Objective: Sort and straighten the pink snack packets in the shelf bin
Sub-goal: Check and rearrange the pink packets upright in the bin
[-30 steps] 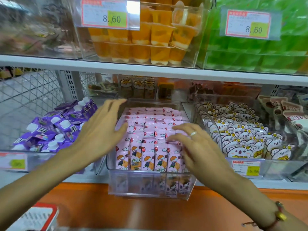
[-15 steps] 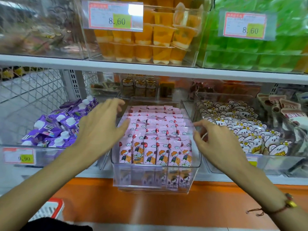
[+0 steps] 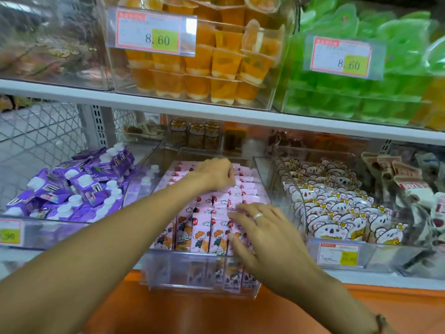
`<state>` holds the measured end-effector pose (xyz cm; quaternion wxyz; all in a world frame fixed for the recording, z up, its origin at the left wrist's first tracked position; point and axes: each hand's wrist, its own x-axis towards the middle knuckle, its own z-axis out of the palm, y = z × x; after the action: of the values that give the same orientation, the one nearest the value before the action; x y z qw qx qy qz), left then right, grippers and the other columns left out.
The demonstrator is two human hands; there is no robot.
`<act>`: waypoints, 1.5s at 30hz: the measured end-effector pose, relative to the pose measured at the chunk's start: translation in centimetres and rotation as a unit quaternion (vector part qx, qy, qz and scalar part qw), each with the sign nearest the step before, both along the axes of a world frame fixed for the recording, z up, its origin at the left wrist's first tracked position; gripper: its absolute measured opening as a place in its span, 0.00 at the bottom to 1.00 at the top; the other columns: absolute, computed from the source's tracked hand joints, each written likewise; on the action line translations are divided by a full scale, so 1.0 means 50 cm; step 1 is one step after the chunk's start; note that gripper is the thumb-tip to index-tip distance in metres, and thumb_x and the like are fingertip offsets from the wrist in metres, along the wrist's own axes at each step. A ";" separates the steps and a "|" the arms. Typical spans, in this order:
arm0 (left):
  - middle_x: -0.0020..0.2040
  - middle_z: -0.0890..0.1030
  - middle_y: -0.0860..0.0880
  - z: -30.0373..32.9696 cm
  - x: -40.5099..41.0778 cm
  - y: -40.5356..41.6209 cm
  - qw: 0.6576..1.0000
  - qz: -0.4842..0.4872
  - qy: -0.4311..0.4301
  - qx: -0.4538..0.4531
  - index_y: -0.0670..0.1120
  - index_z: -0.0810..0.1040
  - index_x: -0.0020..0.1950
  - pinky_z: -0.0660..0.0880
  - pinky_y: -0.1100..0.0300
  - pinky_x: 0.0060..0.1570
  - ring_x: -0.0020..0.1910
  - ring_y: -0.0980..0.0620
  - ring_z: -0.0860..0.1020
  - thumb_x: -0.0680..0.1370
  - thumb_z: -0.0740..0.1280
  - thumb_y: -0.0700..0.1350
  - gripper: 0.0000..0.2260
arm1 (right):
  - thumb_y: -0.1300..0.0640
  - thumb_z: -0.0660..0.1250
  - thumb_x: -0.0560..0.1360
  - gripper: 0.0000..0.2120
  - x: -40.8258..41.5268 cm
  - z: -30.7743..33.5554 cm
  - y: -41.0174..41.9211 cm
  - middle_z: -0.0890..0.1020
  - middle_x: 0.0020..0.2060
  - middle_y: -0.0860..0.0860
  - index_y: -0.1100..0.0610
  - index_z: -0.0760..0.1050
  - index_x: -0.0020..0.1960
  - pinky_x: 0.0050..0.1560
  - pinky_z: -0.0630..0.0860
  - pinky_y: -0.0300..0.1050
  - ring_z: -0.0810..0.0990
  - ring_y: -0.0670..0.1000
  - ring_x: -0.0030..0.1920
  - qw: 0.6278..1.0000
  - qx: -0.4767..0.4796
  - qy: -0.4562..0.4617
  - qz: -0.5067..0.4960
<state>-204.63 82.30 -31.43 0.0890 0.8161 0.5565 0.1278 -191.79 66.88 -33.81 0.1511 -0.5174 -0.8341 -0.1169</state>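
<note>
Pink snack packets (image 3: 204, 227) with a cartoon figure stand in rows in a clear shelf bin (image 3: 168, 271) at the middle of the lower shelf. My left hand (image 3: 214, 173) reaches to the back rows, knuckles up, fingers curled down over the packet tops; its fingertips are hidden. My right hand (image 3: 262, 237), wearing a ring, lies with spread, straight fingers on the front right packets. The bin's front sticks out past the shelf edge.
A bin of purple spouted pouches (image 3: 79, 189) stands to the left, a bin of white bear packets (image 3: 337, 213) to the right. Orange jelly cups (image 3: 204, 66) and green cups (image 3: 385, 92) fill the upper shelf. An orange ledge (image 3: 216, 314) runs below.
My left hand moved from the bin's left side to the back rows. My right hand came from the bin's right wall onto the front right packets. The camera moved closer.
</note>
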 end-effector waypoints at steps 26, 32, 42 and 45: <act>0.45 0.84 0.52 -0.001 -0.110 -0.281 0.744 0.073 -0.664 -0.011 0.48 0.81 0.50 0.76 0.72 0.37 0.40 0.63 0.82 0.78 0.67 0.45 0.04 | 0.36 0.58 0.73 0.24 -0.060 0.017 0.008 0.74 0.55 0.35 0.41 0.67 0.68 0.53 0.70 0.34 0.73 0.37 0.54 0.916 -0.125 0.377 0.062; 0.55 0.81 0.57 -0.024 -0.128 -0.275 0.755 0.018 -0.654 -0.046 0.53 0.78 0.55 0.78 0.67 0.47 0.51 0.61 0.81 0.80 0.63 0.45 0.07 | 0.55 0.65 0.78 0.04 -0.087 0.030 0.027 0.82 0.31 0.33 0.47 0.75 0.46 0.39 0.76 0.30 0.81 0.34 0.35 0.744 -0.277 0.606 0.053; 0.52 0.76 0.67 -0.058 -0.128 -0.277 0.913 -0.002 -0.394 0.110 0.62 0.73 0.54 0.77 0.58 0.43 0.48 0.61 0.76 0.66 0.75 0.57 0.19 | 0.55 0.68 0.76 0.14 -0.089 0.019 0.036 0.85 0.44 0.54 0.60 0.75 0.59 0.50 0.81 0.42 0.85 0.50 0.47 0.659 -0.311 0.684 0.032; 0.53 0.77 0.66 -0.056 -0.127 -0.275 0.898 -0.012 -0.423 0.122 0.61 0.72 0.54 0.78 0.58 0.43 0.48 0.61 0.77 0.71 0.74 0.52 0.16 | 0.56 0.68 0.76 0.12 -0.084 0.023 0.034 0.86 0.43 0.47 0.56 0.75 0.58 0.53 0.80 0.42 0.84 0.46 0.48 0.651 -0.307 0.692 0.048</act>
<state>-210.99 68.58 -34.23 0.2171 0.6963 0.4362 0.5271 -196.00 68.56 -32.67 0.5227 -0.4239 -0.4996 0.5454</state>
